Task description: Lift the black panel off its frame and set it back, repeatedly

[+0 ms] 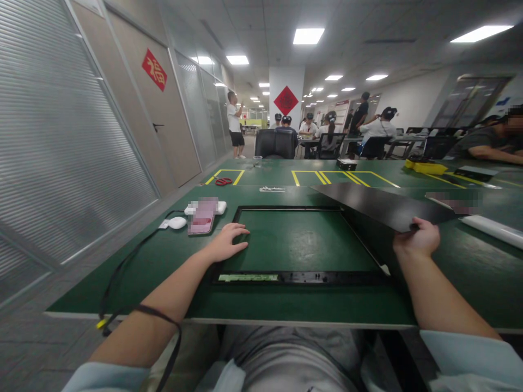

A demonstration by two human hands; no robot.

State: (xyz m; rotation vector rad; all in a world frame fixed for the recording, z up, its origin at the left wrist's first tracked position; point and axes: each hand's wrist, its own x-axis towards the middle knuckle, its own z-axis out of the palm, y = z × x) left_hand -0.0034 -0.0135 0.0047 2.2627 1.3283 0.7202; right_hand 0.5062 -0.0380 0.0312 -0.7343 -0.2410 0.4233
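Observation:
A thin black rectangular frame [327, 277] lies flat on the green table, its inside showing the bare tabletop. Along its near bar runs a pale green strip [247, 278], and a small white piece [384, 269] sits at the near right corner. My left hand [229, 241] rests on the frame's left side with fingers spread. In my right hand [420, 238] is the near edge of a dark flat panel [368, 202], gripped between thumb and fingers. That panel is tilted and raised over the frame's right side, hiding part of it.
On the left lie a pink phone [203, 216], a white device [177, 222] and a black cable [122, 265]. Red scissors [223, 181] and a clear cup [257, 161] are farther back. A white roll [494, 231] lies right, near a yellow tray [425, 167]. People sit beyond.

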